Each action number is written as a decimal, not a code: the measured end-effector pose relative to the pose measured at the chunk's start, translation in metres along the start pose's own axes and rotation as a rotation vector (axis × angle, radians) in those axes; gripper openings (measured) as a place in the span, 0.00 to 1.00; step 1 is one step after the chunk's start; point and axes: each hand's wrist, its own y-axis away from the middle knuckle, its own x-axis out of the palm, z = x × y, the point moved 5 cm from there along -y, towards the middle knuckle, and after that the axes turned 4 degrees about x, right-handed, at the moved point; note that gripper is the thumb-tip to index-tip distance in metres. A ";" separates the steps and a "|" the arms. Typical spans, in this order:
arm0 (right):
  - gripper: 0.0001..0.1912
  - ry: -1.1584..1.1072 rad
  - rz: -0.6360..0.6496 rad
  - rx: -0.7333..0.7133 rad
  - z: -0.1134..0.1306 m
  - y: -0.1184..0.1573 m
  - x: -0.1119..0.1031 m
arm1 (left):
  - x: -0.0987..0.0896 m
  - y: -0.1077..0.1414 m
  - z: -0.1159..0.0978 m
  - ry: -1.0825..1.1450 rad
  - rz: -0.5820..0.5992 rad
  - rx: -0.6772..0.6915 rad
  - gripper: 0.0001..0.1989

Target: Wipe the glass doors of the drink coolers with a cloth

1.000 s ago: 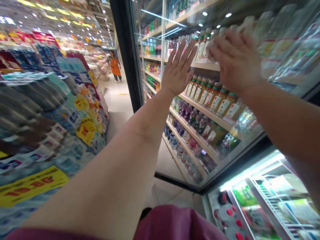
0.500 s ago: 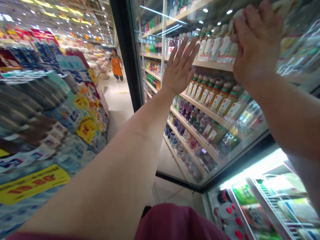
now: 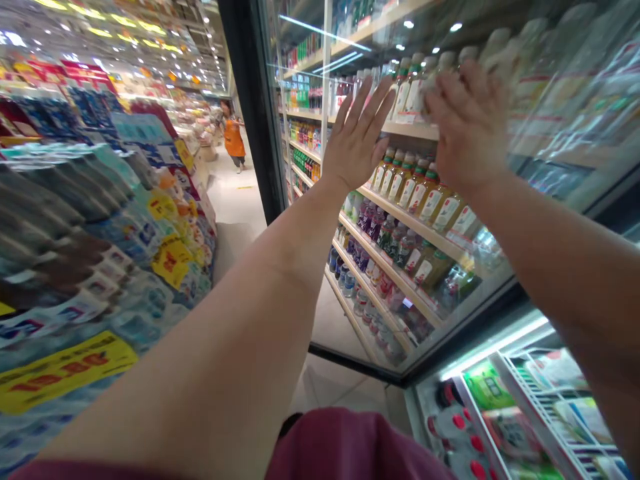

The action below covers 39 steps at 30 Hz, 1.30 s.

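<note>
L hand (image 3: 358, 137), R hand (image 3: 467, 127) up at glass fridge door (image 3: 249, 113)

The glass door (image 3: 560, 127) stands just ahead of the left hand (image 3: 357, 137) and right hand (image 3: 467, 127); passage runs along the aisle floor (image 3: 237, 207) left of its black frame (image 3: 253, 113).

No legible text, the yellow shelf sign (image 3: 67, 365) and bottle labels (image 3: 420, 203) too blurred.
</note>
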 end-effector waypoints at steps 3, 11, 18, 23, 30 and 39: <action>0.27 0.004 0.073 -0.150 0.008 0.001 0.007 | 0.001 0.001 0.000 0.007 -0.016 0.007 0.33; 0.29 0.063 -0.075 0.057 0.002 0.000 0.005 | 0.001 0.003 0.000 -0.066 -0.016 0.036 0.33; 0.29 0.040 0.025 0.125 -0.004 -0.006 -0.007 | 0.004 0.000 0.004 0.049 -0.018 0.014 0.35; 0.28 0.003 0.008 0.083 0.001 0.005 0.001 | 0.003 -0.001 0.003 0.032 -0.010 0.019 0.35; 0.30 0.049 -0.034 0.068 -0.013 -0.001 -0.003 | 0.007 0.001 0.007 0.128 -0.043 0.010 0.37; 0.29 0.017 0.081 -0.042 -0.018 -0.006 -0.009 | 0.004 0.000 0.004 0.002 0.006 0.012 0.34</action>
